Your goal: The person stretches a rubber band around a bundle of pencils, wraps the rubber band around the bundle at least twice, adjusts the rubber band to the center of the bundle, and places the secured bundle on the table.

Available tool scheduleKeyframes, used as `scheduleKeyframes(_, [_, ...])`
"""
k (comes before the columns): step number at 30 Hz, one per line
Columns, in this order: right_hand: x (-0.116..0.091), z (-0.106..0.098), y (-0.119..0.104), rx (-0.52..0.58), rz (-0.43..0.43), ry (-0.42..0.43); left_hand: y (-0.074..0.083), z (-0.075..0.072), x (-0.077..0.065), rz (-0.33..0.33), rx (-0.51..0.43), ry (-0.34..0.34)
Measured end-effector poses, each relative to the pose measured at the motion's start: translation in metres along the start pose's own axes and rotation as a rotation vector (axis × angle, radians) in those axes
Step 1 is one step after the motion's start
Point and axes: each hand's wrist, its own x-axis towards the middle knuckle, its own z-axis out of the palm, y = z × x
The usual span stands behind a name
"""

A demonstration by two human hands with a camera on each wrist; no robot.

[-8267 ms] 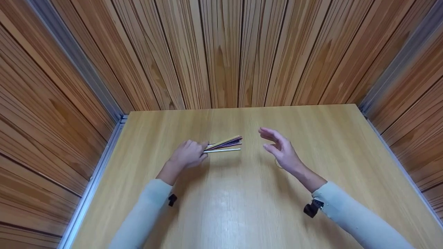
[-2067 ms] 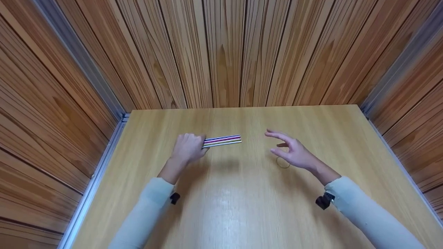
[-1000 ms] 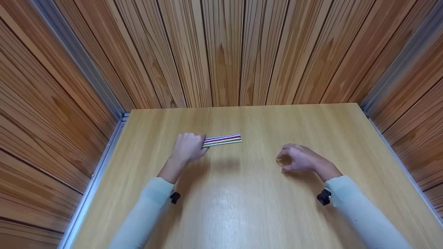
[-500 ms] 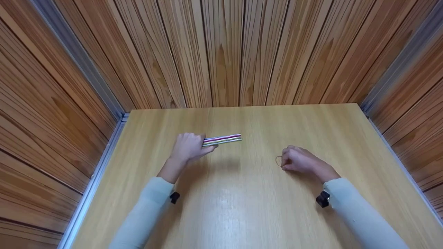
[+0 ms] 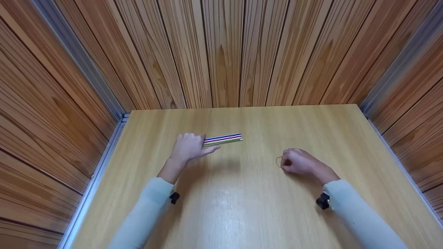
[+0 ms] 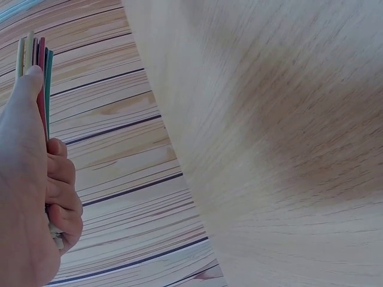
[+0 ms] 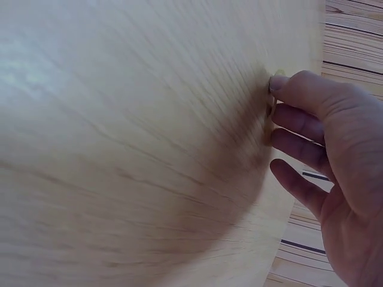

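Observation:
My left hand (image 5: 187,147) grips a bundle of thin coloured sticks (image 5: 225,138) above the table, their free ends pointing right. In the left wrist view the fingers curl round the sticks (image 6: 43,89), while the thumb lies along them; white, yellow, red and teal ones show. At the right, my right hand (image 5: 298,161) is down at the table, its fingertips at a thin, yellowish rubber band (image 5: 277,161). Part of the band's loop sticks out left of the fingers; the rest is hidden by the hand. Seen from the right wrist, thumb and fingers (image 7: 299,122) pinch it.
The wooden table (image 5: 225,207) spreads under both hands. Wood-plank walls (image 5: 228,55) rise behind it and at both sides, with metal rails (image 5: 93,176) along the side edges. Small black cameras (image 5: 323,201) sit at both wrists.
The spread sticks have come together into an even bundle. My right hand has come down from above the table and taken hold of the rubber band; the left thumb has stretched out along the sticks.

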Motion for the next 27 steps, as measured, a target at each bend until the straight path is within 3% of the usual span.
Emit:
scheduleKeyframes(7, [0.000, 0.001, 0.000, 0.087, 0.032, 0.000, 0.000, 0.001, -0.001, -0.006, -0.021, -0.002])
scheduleKeyframes(10, [-0.001, 0.001, 0.003, 0.179, 0.044, 0.027, -0.001, 0.002, -0.001, 0.000, -0.024, 0.010])
scheduleKeyframes(13, [-0.002, 0.004, 0.008, 0.359, 0.084, 0.115, -0.001, 0.002, -0.001, 0.007, -0.022, 0.012])
scheduleKeyframes(16, [-0.004, 0.007, 0.012, 0.598, 0.121, 0.271, -0.001, 0.002, -0.001, 0.011, -0.022, 0.001])
scheduleKeyframes(20, [-0.003, 0.011, 0.015, 0.882, 0.082, 0.460, -0.001, 0.002, 0.000, 0.006, -0.017, -0.015])
scheduleKeyframes(23, [-0.001, 0.011, 0.014, 1.063, 0.034, 0.519, -0.001, 0.002, 0.000, 0.001, -0.011, -0.024])
scheduleKeyframes(27, [0.001, 0.012, 0.010, 1.237, 0.026, 0.519, -0.001, 0.002, 0.000, 0.007, -0.004, -0.016])
